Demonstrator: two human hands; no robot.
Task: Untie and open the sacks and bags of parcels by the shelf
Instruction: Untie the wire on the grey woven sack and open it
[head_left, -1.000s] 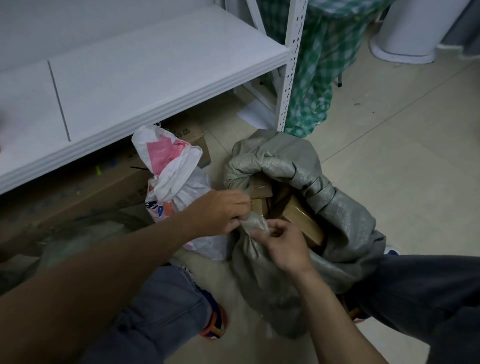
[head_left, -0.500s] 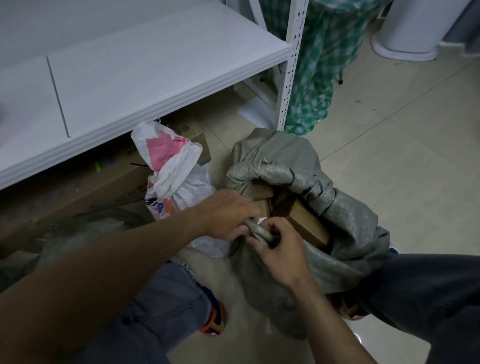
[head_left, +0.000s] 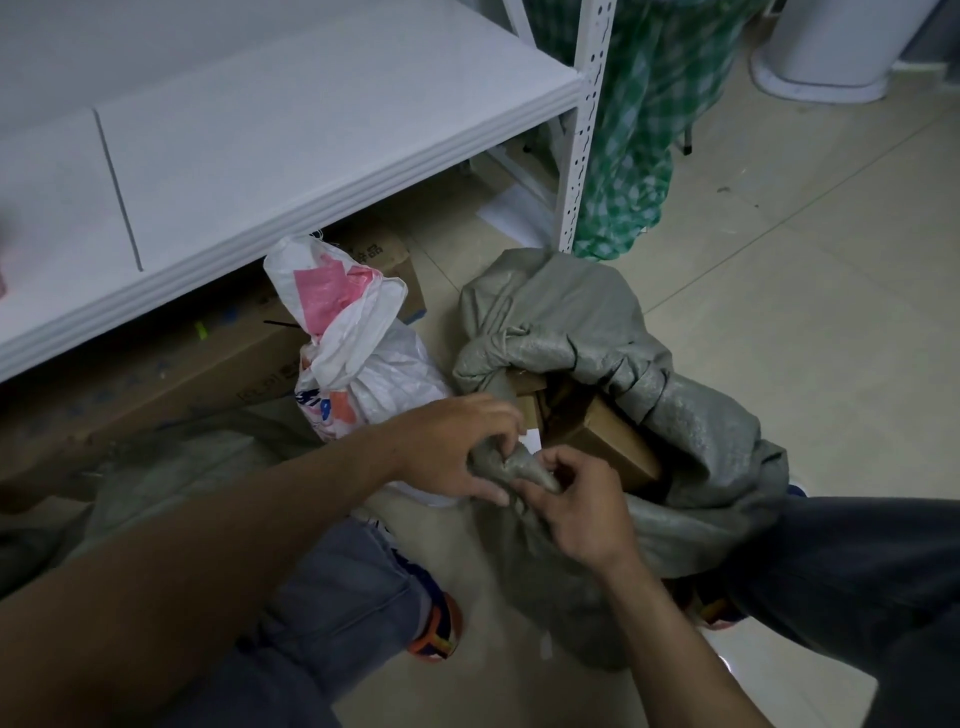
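A grey woven sack stands on the floor between my knees, its mouth open with brown cardboard parcels showing inside. My left hand and my right hand both pinch a twisted grey bunch of the sack's near rim, close together. Left of it stands a white woven bag with pink and blue print, its neck still gathered and tied under the shelf edge.
A white metal shelf with a perforated upright runs across the top left. Cardboard boxes lie under it. Green checked cloth hangs behind the post. A white bin base stands at the top right on the tiled floor.
Both hands have rolled the sack's near rim into a tight twisted bunch and pulled it slightly toward me. The sack's mouth now gapes a little wider.
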